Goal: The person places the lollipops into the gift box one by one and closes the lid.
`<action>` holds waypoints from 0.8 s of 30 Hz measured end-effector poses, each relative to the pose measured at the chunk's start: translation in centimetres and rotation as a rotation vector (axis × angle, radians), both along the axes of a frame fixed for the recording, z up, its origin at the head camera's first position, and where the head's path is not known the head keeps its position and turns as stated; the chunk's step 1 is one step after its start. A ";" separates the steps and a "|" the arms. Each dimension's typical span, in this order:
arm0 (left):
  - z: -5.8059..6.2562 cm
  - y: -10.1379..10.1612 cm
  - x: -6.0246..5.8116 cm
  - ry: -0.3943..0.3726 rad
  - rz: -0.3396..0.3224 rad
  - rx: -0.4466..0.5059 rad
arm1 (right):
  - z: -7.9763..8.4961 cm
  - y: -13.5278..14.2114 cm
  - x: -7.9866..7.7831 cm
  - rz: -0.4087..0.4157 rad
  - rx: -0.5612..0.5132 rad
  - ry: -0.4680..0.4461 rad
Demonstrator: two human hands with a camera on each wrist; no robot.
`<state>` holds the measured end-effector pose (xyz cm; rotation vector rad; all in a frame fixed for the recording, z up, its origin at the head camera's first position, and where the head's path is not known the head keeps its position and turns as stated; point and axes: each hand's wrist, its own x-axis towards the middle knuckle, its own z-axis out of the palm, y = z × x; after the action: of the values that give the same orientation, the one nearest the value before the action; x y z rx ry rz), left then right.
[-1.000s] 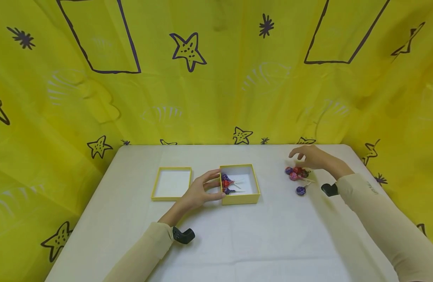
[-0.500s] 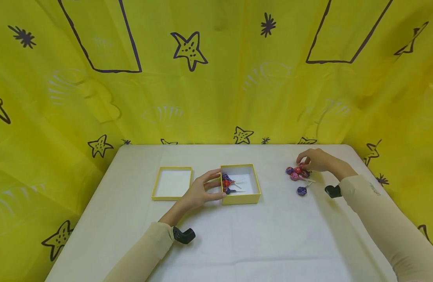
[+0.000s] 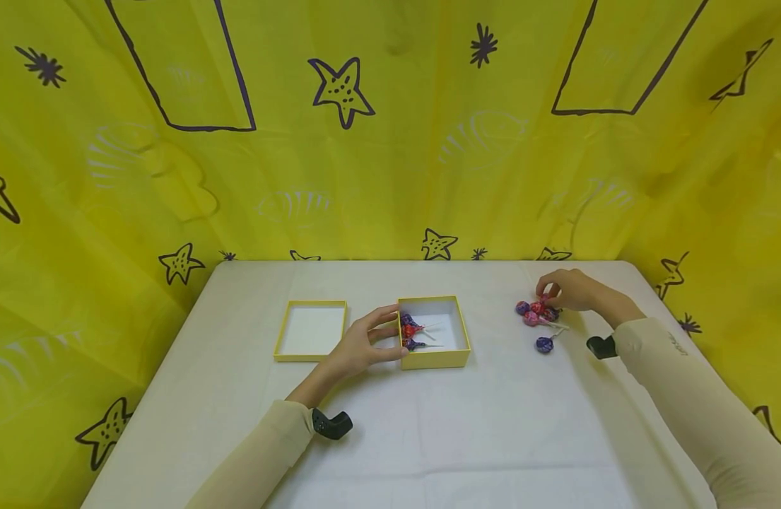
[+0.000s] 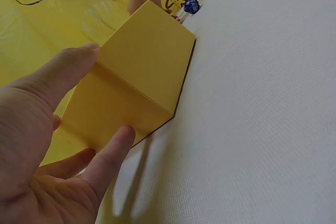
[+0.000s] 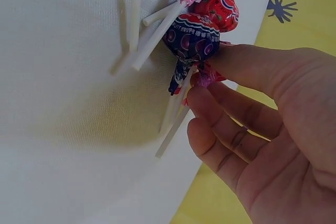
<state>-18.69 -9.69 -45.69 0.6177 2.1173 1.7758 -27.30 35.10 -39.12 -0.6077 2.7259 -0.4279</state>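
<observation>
My right hand is at the lollipop pile on the right side of the table. Its thumb and fingertips pinch a lollipop with a pink wrapper, its head mostly hidden by the thumb. Against the fingers lies a dark purple lollipop, with a red one behind it. My left hand touches the yellow box, fingers extended along its left wall and thumb at the near left corner. Several purple and red lollipops lie inside, sticks pointing right. In the left wrist view, straight fingers press the box side.
A shallow yellow-edged lid lies inside-up left of the box. One blue-purple lollipop sits apart, nearer than the pile. The white tabletop is bordered behind and at the sides by a yellow curtain.
My right hand has come down onto the pile, slightly to the right, and its fingers have closed round a lollipop. The left hand and the box stay in place.
</observation>
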 end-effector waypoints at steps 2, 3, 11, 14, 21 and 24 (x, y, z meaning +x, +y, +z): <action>0.0 0.0 0.0 0.004 -0.003 0.003 | 0.0 0.0 0.0 0.003 -0.002 -0.002; 0.0 0.0 0.0 0.004 -0.002 0.001 | 0.0 0.1 0.1 0.004 -0.002 -0.003; 0.1 0.0 0.1 0.006 -0.004 -0.003 | 0.0 0.1 0.2 -0.021 -0.008 -0.018; 0.2 -0.1 0.1 -0.008 0.001 -0.012 | 0.1 0.2 0.2 -0.032 -0.011 -0.025; 0.4 0.0 0.2 -0.012 0.004 0.012 | 1.1 0.0 0.6 0.000 -0.031 0.004; 0.5 0.1 0.2 -0.017 0.012 0.016 | 1.8 -0.2 0.9 0.020 -0.055 0.017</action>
<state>-18.46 -9.58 -45.21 0.5933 2.1021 1.7992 -26.39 34.89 -37.35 -0.6549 2.7300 -0.4959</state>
